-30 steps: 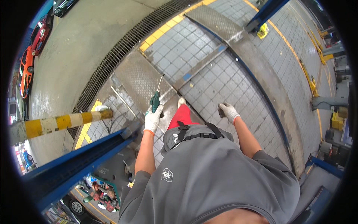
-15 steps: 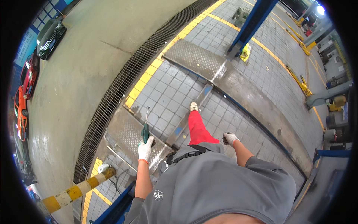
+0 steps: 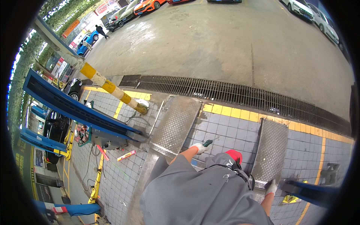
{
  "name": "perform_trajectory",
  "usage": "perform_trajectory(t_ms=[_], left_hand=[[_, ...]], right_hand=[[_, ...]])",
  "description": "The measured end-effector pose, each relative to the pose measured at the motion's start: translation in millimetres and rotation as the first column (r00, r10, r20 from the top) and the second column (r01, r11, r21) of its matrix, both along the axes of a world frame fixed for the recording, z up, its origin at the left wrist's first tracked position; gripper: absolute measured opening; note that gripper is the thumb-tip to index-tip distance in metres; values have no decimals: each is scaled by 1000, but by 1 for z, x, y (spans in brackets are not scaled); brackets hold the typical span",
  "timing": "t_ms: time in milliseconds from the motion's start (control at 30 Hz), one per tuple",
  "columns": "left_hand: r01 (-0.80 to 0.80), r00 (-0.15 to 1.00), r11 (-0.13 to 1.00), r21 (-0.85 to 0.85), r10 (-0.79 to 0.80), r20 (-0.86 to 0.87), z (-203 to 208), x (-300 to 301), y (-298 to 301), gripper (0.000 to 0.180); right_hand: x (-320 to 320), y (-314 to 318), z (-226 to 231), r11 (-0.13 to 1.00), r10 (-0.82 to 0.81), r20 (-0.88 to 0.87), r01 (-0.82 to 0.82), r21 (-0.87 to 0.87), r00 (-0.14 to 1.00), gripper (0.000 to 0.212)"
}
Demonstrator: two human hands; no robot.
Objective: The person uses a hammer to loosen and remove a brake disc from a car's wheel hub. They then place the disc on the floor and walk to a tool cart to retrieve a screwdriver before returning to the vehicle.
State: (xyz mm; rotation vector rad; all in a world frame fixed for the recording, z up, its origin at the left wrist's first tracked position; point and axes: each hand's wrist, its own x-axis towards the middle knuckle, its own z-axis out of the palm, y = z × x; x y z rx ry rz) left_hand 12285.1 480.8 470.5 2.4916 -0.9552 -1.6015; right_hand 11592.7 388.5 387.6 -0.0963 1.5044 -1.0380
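My left hand [image 3: 200, 148], in a white glove, is closed around the green handle of a slim tool [image 3: 207, 143]. A thin metal shaft points away from the handle, over the grey tiles and to the right of a diamond-plate ramp [image 3: 176, 123]. At my right side, my right hand [image 3: 271, 186] hangs low near the bottom end of a second diamond-plate ramp [image 3: 270, 150]. It is also in a white glove, with its fingers curled. Something dark shows at those fingers, too small to make out.
A long floor grate [image 3: 210, 90] runs across, beyond yellow tiles. On the left stand a yellow-and-white striped post [image 3: 108, 87] and a blue lift column [image 3: 78, 103], with hoses on the floor. Another blue column [image 3: 311, 191] is at the lower right. Cars are parked at the far side.
My body and view have turned left, so the ramps and grate now lie ahead. The green-handled tool stays in my left hand. My right hand now hangs beside the right ramp.
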Motion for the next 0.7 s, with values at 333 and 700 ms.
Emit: perform_trajectory(t_ms=[333,700], left_hand=[[-13,999,975,220,5,39,-59,-208,-284,43],[479,871,760,-439,-475,126,113,-604,-836,65]], right_hand=[[-143,-354,67,939,272,-209,-306,-156,939,30],[-476,-466,48,978,-42,-137,69,198,990,31]])
